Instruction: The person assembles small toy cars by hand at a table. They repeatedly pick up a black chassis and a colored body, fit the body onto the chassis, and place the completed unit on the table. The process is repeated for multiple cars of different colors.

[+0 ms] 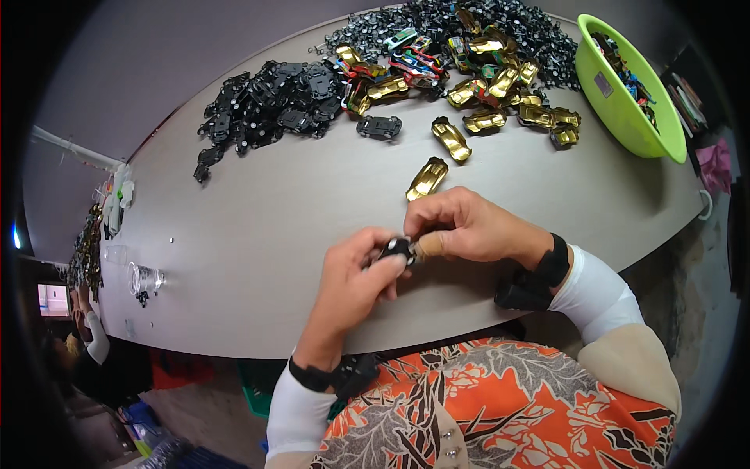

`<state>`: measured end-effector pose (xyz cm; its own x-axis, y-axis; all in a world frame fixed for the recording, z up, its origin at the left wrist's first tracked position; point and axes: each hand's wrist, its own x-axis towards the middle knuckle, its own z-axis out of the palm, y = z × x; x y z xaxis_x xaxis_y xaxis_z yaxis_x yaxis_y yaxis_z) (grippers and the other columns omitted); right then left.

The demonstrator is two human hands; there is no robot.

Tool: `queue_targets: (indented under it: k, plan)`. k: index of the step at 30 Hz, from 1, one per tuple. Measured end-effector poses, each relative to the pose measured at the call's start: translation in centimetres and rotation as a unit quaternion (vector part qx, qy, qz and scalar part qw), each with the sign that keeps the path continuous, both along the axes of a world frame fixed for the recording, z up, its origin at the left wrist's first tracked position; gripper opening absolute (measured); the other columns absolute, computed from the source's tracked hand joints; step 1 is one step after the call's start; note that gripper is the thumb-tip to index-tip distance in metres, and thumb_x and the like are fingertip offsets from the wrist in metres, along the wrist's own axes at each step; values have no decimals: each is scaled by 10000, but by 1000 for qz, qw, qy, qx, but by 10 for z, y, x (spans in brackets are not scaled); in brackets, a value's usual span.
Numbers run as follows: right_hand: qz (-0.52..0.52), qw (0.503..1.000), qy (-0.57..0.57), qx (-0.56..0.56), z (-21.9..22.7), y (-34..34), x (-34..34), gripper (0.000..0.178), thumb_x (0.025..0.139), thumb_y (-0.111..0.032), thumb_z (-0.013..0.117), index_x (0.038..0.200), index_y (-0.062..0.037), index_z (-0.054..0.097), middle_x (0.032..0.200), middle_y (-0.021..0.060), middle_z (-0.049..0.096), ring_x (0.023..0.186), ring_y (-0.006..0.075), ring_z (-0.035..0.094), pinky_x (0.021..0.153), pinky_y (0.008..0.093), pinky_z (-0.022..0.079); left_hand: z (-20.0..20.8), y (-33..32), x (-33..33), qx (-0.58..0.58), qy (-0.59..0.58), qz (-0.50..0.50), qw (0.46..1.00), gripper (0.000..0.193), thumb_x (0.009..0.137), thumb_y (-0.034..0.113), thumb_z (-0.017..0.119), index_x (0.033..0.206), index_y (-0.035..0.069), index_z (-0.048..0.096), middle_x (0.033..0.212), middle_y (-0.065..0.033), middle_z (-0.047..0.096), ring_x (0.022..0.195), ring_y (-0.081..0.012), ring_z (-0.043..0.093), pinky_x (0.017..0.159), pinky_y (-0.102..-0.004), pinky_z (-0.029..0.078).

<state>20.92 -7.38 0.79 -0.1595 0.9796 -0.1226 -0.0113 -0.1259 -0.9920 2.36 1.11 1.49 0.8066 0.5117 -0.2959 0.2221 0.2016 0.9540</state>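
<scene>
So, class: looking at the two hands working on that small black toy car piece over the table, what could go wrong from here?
1. The small black piece is pinched only by fingertips of the left hand and right hand; it might slip and drop off the table edge close below.
2. The gold car shell lies just beyond the right hand and could be knocked.

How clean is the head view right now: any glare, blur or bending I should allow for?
Head view: fisheye bends the table edge and darkens the corners; the gold car shells glint; both hands are sharp, casting soft shadows; the small black part is mostly covered by fingers.
</scene>
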Motion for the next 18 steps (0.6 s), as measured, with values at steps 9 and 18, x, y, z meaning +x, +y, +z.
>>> queue_targets:
  k: [9,18]
  plan:
    - [-250,909,-291,163,0,7,40,229,703,99,528,908,1,556,889,69,574,785,143,561,725,250,453,-22,-47,-202,-54,93,193,975,221,746,-32,564,958,-95,562,829,-166,630,702,-222,648,630,-292,545]
    - [-135,826,-490,244,-11,19,30,426,651,21,628,1063,-39,539,901,106,581,738,286,579,650,350,478,-42,-54,-243,213,342,32,915,360,729,76,672,1054,-53,585,911,-160,650,837,-217,645,762,-282,483]
